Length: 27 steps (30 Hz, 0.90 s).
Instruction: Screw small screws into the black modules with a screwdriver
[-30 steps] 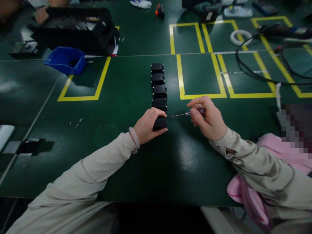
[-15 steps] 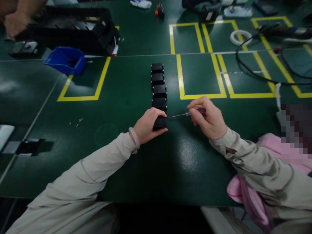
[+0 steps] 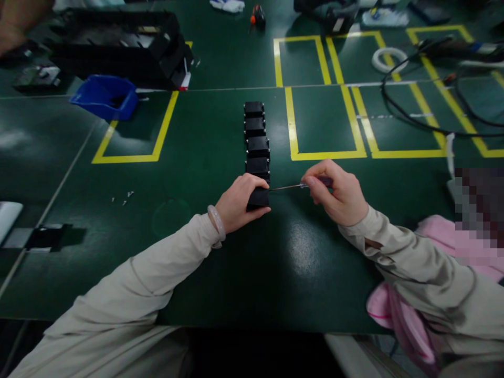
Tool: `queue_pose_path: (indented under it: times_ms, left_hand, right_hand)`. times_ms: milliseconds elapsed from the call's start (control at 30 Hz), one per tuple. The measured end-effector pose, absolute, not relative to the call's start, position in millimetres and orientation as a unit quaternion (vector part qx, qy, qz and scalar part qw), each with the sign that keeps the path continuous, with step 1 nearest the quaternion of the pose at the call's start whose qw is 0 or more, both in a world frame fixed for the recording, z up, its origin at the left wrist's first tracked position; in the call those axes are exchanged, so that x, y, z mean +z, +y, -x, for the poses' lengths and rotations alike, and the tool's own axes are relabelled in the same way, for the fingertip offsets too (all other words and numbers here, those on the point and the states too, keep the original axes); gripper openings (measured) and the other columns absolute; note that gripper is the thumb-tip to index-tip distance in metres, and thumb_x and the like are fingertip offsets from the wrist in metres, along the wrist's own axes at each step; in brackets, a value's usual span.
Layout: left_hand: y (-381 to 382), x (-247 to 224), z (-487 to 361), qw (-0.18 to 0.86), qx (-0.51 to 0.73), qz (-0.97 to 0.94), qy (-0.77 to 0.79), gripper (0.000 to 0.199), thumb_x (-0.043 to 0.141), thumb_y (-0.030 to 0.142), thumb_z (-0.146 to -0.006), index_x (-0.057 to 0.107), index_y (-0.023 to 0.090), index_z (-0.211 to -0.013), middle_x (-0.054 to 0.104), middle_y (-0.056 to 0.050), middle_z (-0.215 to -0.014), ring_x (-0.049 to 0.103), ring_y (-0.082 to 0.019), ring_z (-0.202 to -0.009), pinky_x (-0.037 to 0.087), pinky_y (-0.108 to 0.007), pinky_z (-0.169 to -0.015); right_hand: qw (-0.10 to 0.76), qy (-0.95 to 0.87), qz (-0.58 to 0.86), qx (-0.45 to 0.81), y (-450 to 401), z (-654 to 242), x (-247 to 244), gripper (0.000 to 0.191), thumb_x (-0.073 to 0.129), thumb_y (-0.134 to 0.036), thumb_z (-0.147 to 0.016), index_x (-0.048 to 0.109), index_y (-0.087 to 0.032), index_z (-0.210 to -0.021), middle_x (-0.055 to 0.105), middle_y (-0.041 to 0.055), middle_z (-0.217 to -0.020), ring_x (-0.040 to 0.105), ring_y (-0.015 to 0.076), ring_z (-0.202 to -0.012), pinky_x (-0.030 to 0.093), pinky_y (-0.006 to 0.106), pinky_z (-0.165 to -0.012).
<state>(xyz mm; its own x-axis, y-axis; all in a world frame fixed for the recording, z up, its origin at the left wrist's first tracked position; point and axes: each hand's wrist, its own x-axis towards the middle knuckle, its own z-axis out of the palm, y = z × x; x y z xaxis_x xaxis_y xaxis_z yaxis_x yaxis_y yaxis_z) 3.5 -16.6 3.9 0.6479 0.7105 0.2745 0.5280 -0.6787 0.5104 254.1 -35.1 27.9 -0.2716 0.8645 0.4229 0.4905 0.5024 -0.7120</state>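
My left hand (image 3: pixel 241 202) grips a small black block (image 3: pixel 258 198) on the green table, thumb at its near side and fingers at its far side. In my right hand (image 3: pixel 334 191) is a screwdriver (image 3: pixel 287 187), its handle pinched between thumb and fingers. The thin shaft points left, and its tip meets the block's right side. What the tip touches there is too small to make out. Beyond the held block, several similar black blocks (image 3: pixel 258 146) stand in a row, with small shiny screws on their left and right sides.
Loose screws (image 3: pixel 128 197) lie at left. Farther off are a blue bin (image 3: pixel 106 97), a long black housing (image 3: pixel 118 47) and another person's arm (image 3: pixel 19 23). Yellow tape outlines (image 3: pixel 328 156), a white ring (image 3: pixel 389 61) and black cable (image 3: pixel 397 110) occupy the right. Pink cloth (image 3: pixel 437 231) lies near my right sleeve.
My right hand and the screwdriver handle have shifted very slightly; the tip stays at the block. My left hand keeps its place. The other person's hand has moved left at the upper left.
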Motion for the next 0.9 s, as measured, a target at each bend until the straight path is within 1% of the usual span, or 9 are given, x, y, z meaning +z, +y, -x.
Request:
queue_pose_path:
  times_ms: [133, 233, 300, 467, 533, 633, 700, 800, 900]
  left_hand:
    - [-16.4, 3.4, -3.6, 0.193, 0.241, -0.888, 0.342, 0.036, 0.069, 0.029, -0.084, 0.049, 0.017, -0.113, 0.059, -0.009, -0.112, 0.058, -0.024, -0.106, 0.048, -0.041, -0.094]
    - [-16.2, 2.2, -3.2, 0.189, 0.244, -0.888, 0.34, 0.037, 0.069, 0.03, -0.084, 0.049, 0.017, -0.113, 0.059, -0.009, -0.112, 0.057, -0.024, -0.106, 0.049, -0.04, -0.093]
    - [-16.2, 1.6, -3.0, 0.187, 0.245, -0.889, 0.339, 0.037, 0.069, 0.03, -0.084, 0.049, 0.017, -0.113, 0.059, -0.009, -0.112, 0.057, -0.024, -0.106, 0.048, -0.04, -0.093]
    - [-16.3, 1.7, -3.1, 0.189, 0.248, -0.888, 0.338, 0.037, 0.069, 0.03, -0.084, 0.049, 0.017, -0.113, 0.059, -0.009, -0.112, 0.057, -0.024, -0.106, 0.048, -0.04, -0.093]
    - [-16.5, 2.0, -3.1, 0.189, 0.245, -0.888, 0.341, 0.037, 0.069, 0.029, -0.084, 0.049, 0.017, -0.113, 0.059, -0.009, -0.113, 0.057, -0.024, -0.106, 0.049, -0.04, -0.093]
    - [-16.8, 2.2, -3.0, 0.189, 0.244, -0.888, 0.342, 0.037, 0.07, 0.029, -0.084, 0.049, 0.017, -0.113, 0.059, -0.009, -0.113, 0.057, -0.024, -0.106, 0.049, -0.04, -0.093]
    - [-16.8, 2.2, -3.0, 0.189, 0.246, -0.888, 0.34, 0.037, 0.07, 0.029, -0.084, 0.049, 0.017, -0.113, 0.059, -0.009, -0.113, 0.057, -0.024, -0.106, 0.049, -0.04, -0.093]
    - [-16.6, 2.3, -3.2, 0.19, 0.246, -0.888, 0.338, 0.038, 0.07, 0.028, -0.084, 0.049, 0.017, -0.113, 0.059, -0.009, -0.113, 0.057, -0.024, -0.106, 0.049, -0.04, -0.093]
    - [-16.5, 2.7, -3.3, 0.19, 0.248, -0.888, 0.337, 0.038, 0.071, 0.028, -0.083, 0.05, 0.017, -0.113, 0.059, -0.009, -0.112, 0.057, -0.024, -0.105, 0.049, -0.04, -0.093]
  right_hand:
    - [0.416, -0.756, 0.447, 0.238, -35.3, -254.3, 27.2, 0.01, 0.053, -0.024, -0.094, 0.054, -0.022, -0.103, 0.059, -0.0011, -0.076, 0.061, 0.012, -0.066, 0.047, 0.026, -0.057]
    - [0.408, -0.762, 0.441, 0.241, -35.3, -254.1, 27.3, 0.005, 0.053, -0.026, -0.094, 0.055, -0.021, -0.094, 0.058, -0.0028, -0.071, 0.061, 0.0102, -0.061, 0.045, 0.024, -0.056]
    - [0.405, -0.765, 0.438, 0.243, -35.3, -253.9, 27.0, 0.008, 0.053, -0.027, -0.095, 0.055, -0.021, -0.091, 0.057, -0.0035, -0.069, 0.06, 0.0093, -0.06, 0.045, 0.023, -0.056]
    - [0.417, -0.751, 0.446, 0.251, -35.3, -254.1, 25.1, 0.012, 0.051, -0.024, -0.095, 0.053, -0.021, -0.107, 0.059, -0.0012, -0.076, 0.063, 0.0118, -0.068, 0.047, 0.025, -0.059]
    - [0.413, -0.753, 0.447, 0.251, -35.1, -254.2, 25.8, 0.011, 0.051, -0.024, -0.095, 0.053, -0.021, -0.105, 0.059, -0.0016, -0.074, 0.062, 0.0116, -0.066, 0.047, 0.025, -0.059]
    - [0.407, -0.76, 0.443, 0.246, -34.8, -254.2, 26.9, 0.007, 0.052, -0.027, -0.096, 0.055, -0.021, -0.093, 0.057, -0.003, -0.069, 0.06, 0.0097, -0.059, 0.045, 0.025, -0.057]
    - [0.411, -0.756, 0.443, 0.249, -34.8, -254.0, 26.2, 0.006, 0.052, -0.026, -0.095, 0.055, -0.021, -0.097, 0.057, -0.0027, -0.07, 0.06, 0.01, -0.059, 0.045, 0.025, -0.056]
    - [0.42, -0.747, 0.446, 0.259, -34.9, -254.2, 24.6, 0.015, 0.051, -0.023, -0.095, 0.052, -0.022, -0.11, 0.058, -0.0013, -0.075, 0.06, 0.0118, -0.064, 0.046, 0.026, -0.057]
    - [0.414, -0.746, 0.45, 0.263, -34.7, -254.6, 24.9, 0.012, 0.051, -0.026, -0.096, 0.053, -0.022, -0.107, 0.058, -0.0011, -0.075, 0.06, 0.0117, -0.064, 0.046, 0.026, -0.056]
